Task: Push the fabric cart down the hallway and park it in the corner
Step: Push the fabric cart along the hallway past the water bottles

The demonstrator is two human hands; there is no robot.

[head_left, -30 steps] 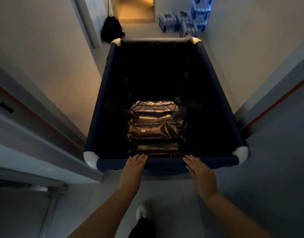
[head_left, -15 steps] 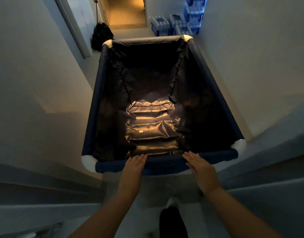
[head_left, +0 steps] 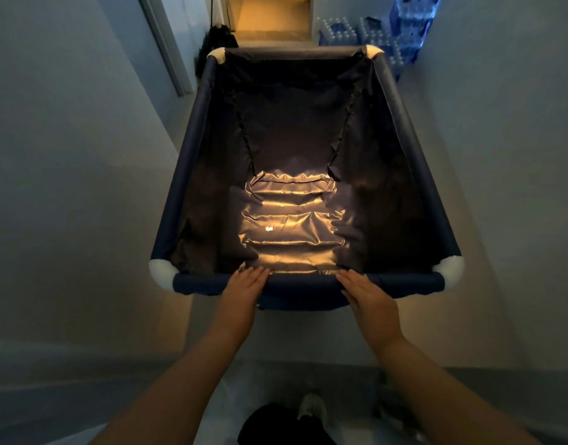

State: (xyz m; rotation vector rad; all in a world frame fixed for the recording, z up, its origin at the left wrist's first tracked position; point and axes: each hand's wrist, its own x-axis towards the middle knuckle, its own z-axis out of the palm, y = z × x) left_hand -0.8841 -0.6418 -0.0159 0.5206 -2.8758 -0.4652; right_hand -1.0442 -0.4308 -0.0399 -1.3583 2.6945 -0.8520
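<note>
Navy cart (head_left: 192, 149) hemmed by walls; water-bottle packs (head_left: 385, 30) ahead-right

No legible text, only a blurred mark.

The hallway floor (head_left: 404, 175) carries the fabric cart (head_left: 192, 149) and water-bottle packs (head_left: 340, 30).

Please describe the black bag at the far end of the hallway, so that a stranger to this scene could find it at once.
Look past the far rim of the navy fabric cart with white corner caps to the hallway's end. There, the slumped black bag sits on the floor against the left wall. The shrink-wrapped packs of blue water bottles opposite are pale and shiny; the bag is dark and matte.
</note>
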